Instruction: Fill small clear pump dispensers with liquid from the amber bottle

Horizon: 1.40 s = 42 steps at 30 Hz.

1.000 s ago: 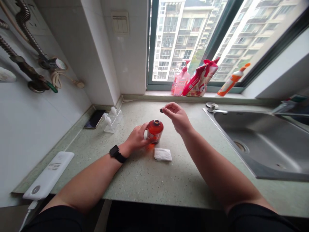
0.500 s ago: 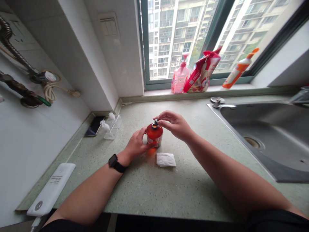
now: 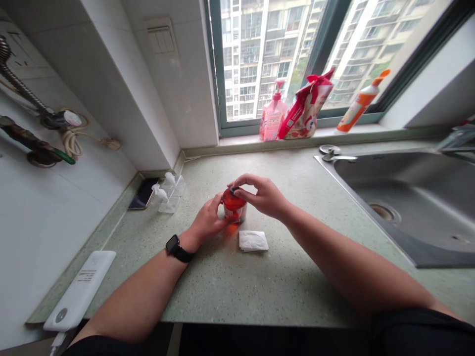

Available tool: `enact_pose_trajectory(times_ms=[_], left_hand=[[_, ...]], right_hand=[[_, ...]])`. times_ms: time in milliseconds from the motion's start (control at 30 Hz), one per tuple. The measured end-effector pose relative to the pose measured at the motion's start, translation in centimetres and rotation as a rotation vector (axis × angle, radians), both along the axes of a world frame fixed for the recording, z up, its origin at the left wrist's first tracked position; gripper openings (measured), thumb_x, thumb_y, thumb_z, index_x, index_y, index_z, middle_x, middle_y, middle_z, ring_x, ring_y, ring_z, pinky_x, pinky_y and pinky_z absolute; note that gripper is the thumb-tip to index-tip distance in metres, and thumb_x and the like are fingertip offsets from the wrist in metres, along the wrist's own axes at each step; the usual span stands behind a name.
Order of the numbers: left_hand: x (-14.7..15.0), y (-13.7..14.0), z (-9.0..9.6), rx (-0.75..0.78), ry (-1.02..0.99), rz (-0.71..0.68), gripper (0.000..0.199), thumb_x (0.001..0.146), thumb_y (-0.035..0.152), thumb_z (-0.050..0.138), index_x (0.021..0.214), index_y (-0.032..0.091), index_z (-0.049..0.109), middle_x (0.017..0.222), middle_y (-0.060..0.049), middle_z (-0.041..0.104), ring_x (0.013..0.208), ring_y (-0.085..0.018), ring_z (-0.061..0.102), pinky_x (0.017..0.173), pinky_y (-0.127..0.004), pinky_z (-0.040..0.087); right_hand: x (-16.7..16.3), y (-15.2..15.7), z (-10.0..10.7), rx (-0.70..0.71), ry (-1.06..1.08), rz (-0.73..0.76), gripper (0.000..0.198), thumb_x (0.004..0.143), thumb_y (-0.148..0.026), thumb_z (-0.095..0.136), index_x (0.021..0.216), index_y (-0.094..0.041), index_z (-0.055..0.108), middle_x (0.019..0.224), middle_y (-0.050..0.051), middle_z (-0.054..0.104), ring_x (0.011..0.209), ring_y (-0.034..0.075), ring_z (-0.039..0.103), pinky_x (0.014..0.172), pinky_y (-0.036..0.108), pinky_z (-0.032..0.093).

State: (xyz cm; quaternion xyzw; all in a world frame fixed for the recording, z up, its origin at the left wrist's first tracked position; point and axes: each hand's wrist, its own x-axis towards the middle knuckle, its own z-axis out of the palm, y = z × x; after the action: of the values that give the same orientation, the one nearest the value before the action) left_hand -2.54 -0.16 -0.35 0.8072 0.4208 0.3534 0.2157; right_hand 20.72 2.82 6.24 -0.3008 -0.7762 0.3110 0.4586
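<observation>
An amber-red bottle (image 3: 235, 203) with a pale label stands upright on the speckled green counter (image 3: 289, 277). My left hand (image 3: 211, 217), with a black watch on its wrist, is wrapped around the bottle's left side. On top of the bottle's neck sits a small black cap (image 3: 233, 190), pinched between the thumb and fingers of my right hand (image 3: 260, 194). Whether the cap is threaded on cannot be seen. A folded white tissue (image 3: 253, 241) lies just in front of the bottle.
Left of the bottle are a clear plastic box (image 3: 169, 197) and a phone (image 3: 142, 193). A white power bank (image 3: 81, 289) lies near the left edge. To the right is a steel sink (image 3: 411, 207). A pink pump bottle (image 3: 272, 116), red bag (image 3: 306, 109) and orange bottle (image 3: 358, 109) stand on the sill.
My right hand has brought the black cap from beside the open bottle mouth down onto it. My left hand keeps its hold on the bottle. The view has shifted slightly.
</observation>
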Motion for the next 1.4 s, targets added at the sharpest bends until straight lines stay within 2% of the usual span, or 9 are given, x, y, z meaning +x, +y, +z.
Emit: enact_pose_trajectory(times_ms=[133,267,367,467,567,733,933,1167,1400], left_hand=[[0.0,0.0,0.0,-0.007,-0.005,-0.003,0.065,0.096,0.046,0.081,0.151,0.024,0.055,0.146,-0.016,0.071,0.131,-0.035,0.071,0.111,-0.051,0.057],[0.1,-0.1,0.4,0.006,-0.026,-0.008,0.067,0.096,0.046,0.081,0.154,0.024,0.054,0.143,-0.015,0.072,0.128,-0.034,0.072,0.111,-0.05,0.057],[0.1,-0.1,0.7,0.008,-0.025,-0.016,0.069,0.096,0.048,0.081,0.155,0.024,0.053,0.146,-0.015,0.07,0.132,-0.034,0.07,0.113,-0.05,0.056],[0.1,-0.1,0.7,0.013,-0.015,-0.008,0.071,0.095,0.052,0.081,0.154,0.023,0.054,0.147,-0.016,0.07,0.133,-0.035,0.07,0.115,-0.05,0.055],[0.1,-0.1,0.6,0.017,-0.008,-0.002,0.071,0.095,0.053,0.081,0.153,0.022,0.055,0.146,-0.017,0.071,0.133,-0.035,0.07,0.115,-0.051,0.055],[0.0,-0.1,0.6,0.004,-0.012,-0.013,0.069,0.096,0.048,0.08,0.154,0.024,0.053,0.146,-0.016,0.07,0.131,-0.035,0.07,0.113,-0.052,0.056],[0.2,-0.2,0.8,0.001,-0.006,0.003,0.072,0.095,0.051,0.08,0.155,0.022,0.053,0.147,-0.017,0.07,0.133,-0.035,0.07,0.115,-0.052,0.055],[0.0,-0.3,0.7,0.0,-0.015,-0.003,0.07,0.095,0.046,0.08,0.156,0.024,0.052,0.145,-0.015,0.071,0.131,-0.035,0.071,0.112,-0.052,0.057],[0.1,-0.4,0.8,-0.026,-0.035,-0.008,0.067,0.095,0.044,0.081,0.153,0.025,0.054,0.143,-0.014,0.071,0.129,-0.034,0.071,0.111,-0.051,0.057]], right_hand=[[-0.1,-0.2,0.0,0.017,-0.022,0.01,0.015,0.1,-0.031,0.067,0.111,-0.026,0.076,0.116,0.005,0.085,0.109,0.022,0.08,0.1,0.04,0.061],[0.2,0.3,0.2,-0.107,0.043,0.066,0.024,0.1,-0.046,0.071,0.113,-0.026,0.074,0.116,0.006,0.085,0.113,0.024,0.08,0.103,0.043,0.06],[1.1,1.2,0.5,-0.224,0.085,0.019,0.041,0.099,-0.064,0.069,0.106,-0.024,0.075,0.102,0.007,0.085,0.099,0.025,0.082,0.096,0.043,0.06],[1.9,1.8,0.8,-0.221,0.149,-0.083,0.051,0.098,-0.074,0.067,0.101,-0.023,0.075,0.089,0.005,0.083,0.086,0.024,0.081,0.096,0.045,0.059],[1.9,1.7,1.0,-0.21,0.211,-0.073,0.049,0.096,-0.071,0.071,0.108,-0.024,0.074,0.099,0.006,0.085,0.1,0.024,0.08,0.1,0.045,0.059],[1.1,0.4,1.1,-0.265,0.13,0.154,0.045,0.097,-0.063,0.074,0.123,-0.027,0.073,0.124,0.009,0.084,0.119,0.025,0.078,0.104,0.044,0.06],[1.8,1.1,1.0,-0.126,0.075,-0.191,0.03,0.102,-0.051,0.068,0.109,-0.023,0.077,0.082,0.002,0.078,0.082,0.021,0.078,0.093,0.045,0.061],[1.3,0.7,0.7,0.015,-0.112,0.021,0.037,0.101,-0.041,0.069,0.137,-0.032,0.075,0.14,0.009,0.072,0.135,0.028,0.068,0.117,0.053,0.056],[0.8,0.7,-0.1,0.062,-0.162,0.007,0.022,0.104,-0.035,0.066,0.12,-0.031,0.08,0.14,0.009,0.07,0.136,0.027,0.066,0.119,0.053,0.055]])
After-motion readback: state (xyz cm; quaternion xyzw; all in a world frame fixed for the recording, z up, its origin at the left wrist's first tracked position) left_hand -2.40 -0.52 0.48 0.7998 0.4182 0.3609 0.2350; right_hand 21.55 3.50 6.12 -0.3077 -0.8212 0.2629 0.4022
